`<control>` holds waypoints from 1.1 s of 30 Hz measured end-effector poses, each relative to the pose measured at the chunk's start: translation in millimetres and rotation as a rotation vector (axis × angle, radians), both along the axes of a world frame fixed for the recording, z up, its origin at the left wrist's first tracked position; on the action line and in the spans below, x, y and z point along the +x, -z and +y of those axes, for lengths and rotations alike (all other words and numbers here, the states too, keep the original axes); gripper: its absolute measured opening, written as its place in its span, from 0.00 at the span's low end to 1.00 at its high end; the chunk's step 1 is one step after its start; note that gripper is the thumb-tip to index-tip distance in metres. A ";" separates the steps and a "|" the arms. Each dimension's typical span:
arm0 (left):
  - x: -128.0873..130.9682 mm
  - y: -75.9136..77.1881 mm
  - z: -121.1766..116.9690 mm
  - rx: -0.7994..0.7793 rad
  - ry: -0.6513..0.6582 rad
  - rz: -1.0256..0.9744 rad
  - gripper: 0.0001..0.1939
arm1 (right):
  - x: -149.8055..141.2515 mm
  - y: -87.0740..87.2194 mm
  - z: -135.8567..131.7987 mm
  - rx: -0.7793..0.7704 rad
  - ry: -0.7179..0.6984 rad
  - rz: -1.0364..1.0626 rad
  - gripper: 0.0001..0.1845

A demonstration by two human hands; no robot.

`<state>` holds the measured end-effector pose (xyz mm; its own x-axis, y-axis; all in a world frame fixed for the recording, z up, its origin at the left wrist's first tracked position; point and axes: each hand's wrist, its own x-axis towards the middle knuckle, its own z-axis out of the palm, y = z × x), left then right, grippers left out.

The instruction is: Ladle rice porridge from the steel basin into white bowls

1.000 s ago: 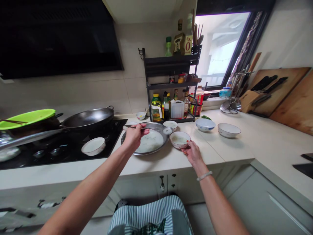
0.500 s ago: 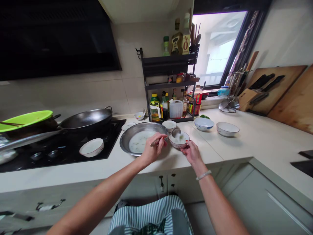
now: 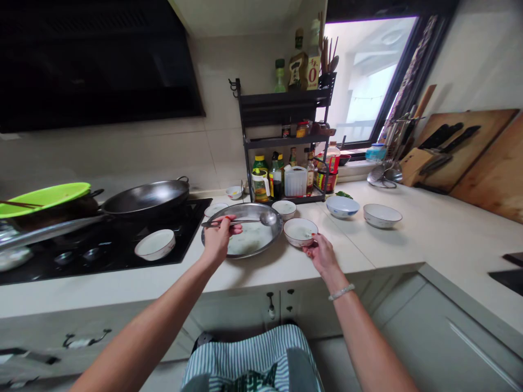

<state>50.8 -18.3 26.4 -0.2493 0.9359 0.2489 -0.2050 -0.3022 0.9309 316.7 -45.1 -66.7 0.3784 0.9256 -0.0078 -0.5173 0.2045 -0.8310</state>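
Note:
Over the left side of a wide steel basin (image 3: 206, 239), my left hand (image 3: 220, 234) is closed round the handle of a metal ladle (image 3: 267, 219). The ladle's bowl hangs above the basin's right rim. Whitish liquid with green bits (image 3: 253, 238) lies in the basin. My right hand (image 3: 321, 251) grips the near right rim of a small white bowl (image 3: 300, 241), thumb at the edge and fingers below. That bowl stands on the counter just right of the basin and holds pale liquid with some green.
Other bowls stand around: a filled one (image 3: 284, 209) behind, a blue-patterned one (image 3: 342, 208) and a white one (image 3: 382, 216) to the right, another (image 3: 155, 246) on the black stove (image 3: 188, 239). A wok (image 3: 147, 198) sits left, a condiment rack (image 3: 286, 144) behind.
My left hand has moved left with the ladle, from over the small bowl back across the basin. The pale contents are now level in the bowl. My right hand stays at its rim.

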 end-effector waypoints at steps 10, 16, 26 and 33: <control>-47.4 7.2 -16.3 -0.015 -0.031 0.418 0.08 | 0.8 1.7 1.0 0.004 -0.001 -0.017 0.16; -52.6 16.1 -7.7 -0.057 -0.014 0.325 0.08 | 0.0 1.3 1.6 0.016 0.004 -0.005 0.15; -62.9 7.4 3.5 -0.131 -0.167 0.032 0.04 | 0.4 1.6 1.5 0.011 0.001 -0.011 0.16; -60.4 0.2 1.0 -0.183 -0.148 -0.013 0.03 | 0.6 1.4 1.5 0.016 -0.002 -0.016 0.16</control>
<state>-9.5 -17.3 26.3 -0.3893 0.9181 0.0740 -0.1837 -0.1561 0.9705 317.3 -43.6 -68.1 0.3762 0.9264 0.0130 -0.5048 0.2167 -0.8356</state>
